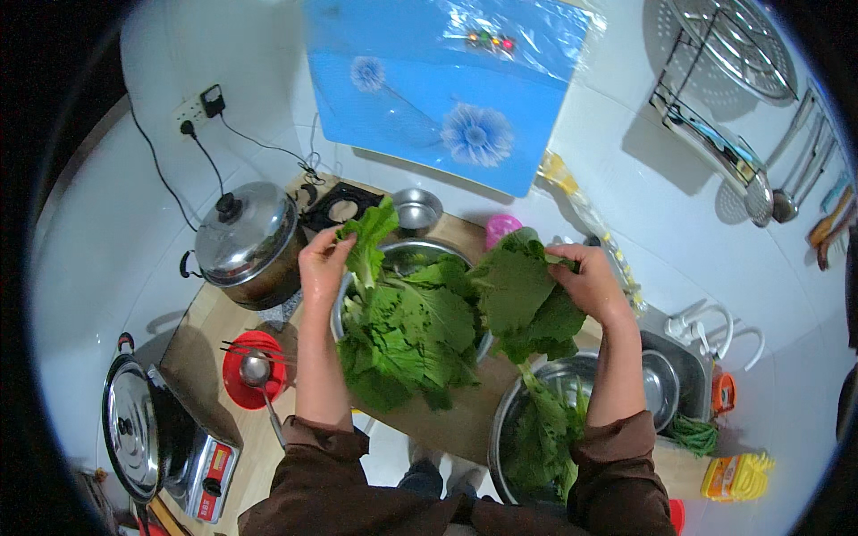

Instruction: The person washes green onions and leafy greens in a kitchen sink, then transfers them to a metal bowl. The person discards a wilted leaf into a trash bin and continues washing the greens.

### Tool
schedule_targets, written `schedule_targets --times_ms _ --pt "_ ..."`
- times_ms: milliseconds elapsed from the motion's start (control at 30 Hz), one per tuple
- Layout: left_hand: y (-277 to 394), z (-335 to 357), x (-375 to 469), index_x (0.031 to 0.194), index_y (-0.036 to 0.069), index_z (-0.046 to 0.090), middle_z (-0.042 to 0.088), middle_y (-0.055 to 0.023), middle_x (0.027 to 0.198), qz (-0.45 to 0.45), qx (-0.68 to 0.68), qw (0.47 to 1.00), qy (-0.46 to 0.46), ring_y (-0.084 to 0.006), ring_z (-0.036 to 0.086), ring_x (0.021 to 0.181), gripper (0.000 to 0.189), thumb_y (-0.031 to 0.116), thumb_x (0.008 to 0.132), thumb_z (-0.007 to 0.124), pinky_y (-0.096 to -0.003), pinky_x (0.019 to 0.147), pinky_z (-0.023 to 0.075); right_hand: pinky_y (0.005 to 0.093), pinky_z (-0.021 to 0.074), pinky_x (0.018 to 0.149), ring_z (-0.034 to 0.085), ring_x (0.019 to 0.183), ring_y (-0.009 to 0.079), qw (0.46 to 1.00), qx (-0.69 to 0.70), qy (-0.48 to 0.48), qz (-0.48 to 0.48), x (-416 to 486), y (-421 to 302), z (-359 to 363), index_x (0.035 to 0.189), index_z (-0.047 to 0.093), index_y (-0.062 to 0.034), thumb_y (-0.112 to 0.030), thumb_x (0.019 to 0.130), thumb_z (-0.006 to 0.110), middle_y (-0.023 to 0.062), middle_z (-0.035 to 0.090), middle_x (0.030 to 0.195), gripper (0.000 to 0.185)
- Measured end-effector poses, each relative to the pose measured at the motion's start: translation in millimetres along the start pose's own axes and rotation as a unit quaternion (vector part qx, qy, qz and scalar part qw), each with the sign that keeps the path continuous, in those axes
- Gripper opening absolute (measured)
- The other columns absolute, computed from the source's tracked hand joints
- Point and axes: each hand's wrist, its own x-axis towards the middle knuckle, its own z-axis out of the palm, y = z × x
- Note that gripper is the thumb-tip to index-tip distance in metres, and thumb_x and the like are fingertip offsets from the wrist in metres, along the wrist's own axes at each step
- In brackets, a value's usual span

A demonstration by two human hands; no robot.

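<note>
My left hand (324,266) pinches a pale-green leaf (373,240) by its upper edge. That leaf stands over the left side of a metal basin (429,245) heaped with broad leafy greens (419,328), some hanging over the front rim. Higher on the right, my right hand (590,280) grips a few large dark-green leaves (519,301) by their top edges. Their stems hang toward a second metal basin (499,429), where more leafy greens (546,435) lie. My right forearm hides part of this second basin.
A lidded steel pot (248,241) stands back left. Below it, a red bowl (234,375) holds a ladle (255,368). At the left is a pan with a glass lid (127,429) on a portable gas stove (214,479). A sink (690,362) lies right, beside a yellow bottle (730,477).
</note>
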Motion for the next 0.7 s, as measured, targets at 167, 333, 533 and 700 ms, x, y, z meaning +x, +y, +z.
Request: schedule_targets --times_ms 167,333,533,700 --pt "31 24 -22 0.092 -0.002 0.060 0.057 -0.0008 0.083 0.008 -0.018 1.000 -0.003 -0.0049 0.050 0.073 0.016 0.001 0.076 0.060 -0.0183 0.065 0.0397 0.0278 0.0417 0.068 0.053 0.074 0.0168 0.995 0.039 0.032 0.089 -48 -4 -37 0.099 0.059 -0.0031 -0.005 0.073 0.058 0.0124 0.061 0.084 0.026" --pt "46 60 -44 0.091 0.002 0.062 0.059 -0.0033 0.086 0.015 -0.031 0.999 -0.021 -0.0072 0.051 0.077 0.017 0.002 0.074 0.062 -0.0205 0.065 0.0403 0.0229 0.0401 0.063 0.050 0.068 0.0103 0.988 0.075 0.071 0.111 -102 13 -64 0.094 0.059 0.0002 -0.005 0.073 0.058 0.0064 0.061 0.079 0.022" --pt "80 123 -96 0.090 0.005 0.062 0.060 -0.0089 0.090 0.170 0.036 0.977 -0.126 -0.0225 0.056 0.086 0.033 -0.010 0.062 0.054 -0.0308 0.077 0.0432 0.0225 0.0404 0.068 0.050 0.073 0.0084 0.970 0.102 0.117 0.188 -187 40 -91 0.091 0.060 0.0015 0.001 0.073 0.056 0.0019 0.060 0.081 0.018" --pt "91 176 -170 0.091 0.007 0.059 0.059 -0.0098 0.092 0.245 0.035 0.939 -0.238 -0.0272 0.053 0.088 0.031 -0.004 0.062 0.054 -0.0375 0.077 0.0426 0.0227 0.0398 0.073 0.050 0.079 0.0090 0.925 0.179 0.194 0.275 -275 94 -54 0.092 0.060 -0.0006 0.001 0.075 0.057 0.0000 0.059 0.084 0.018"
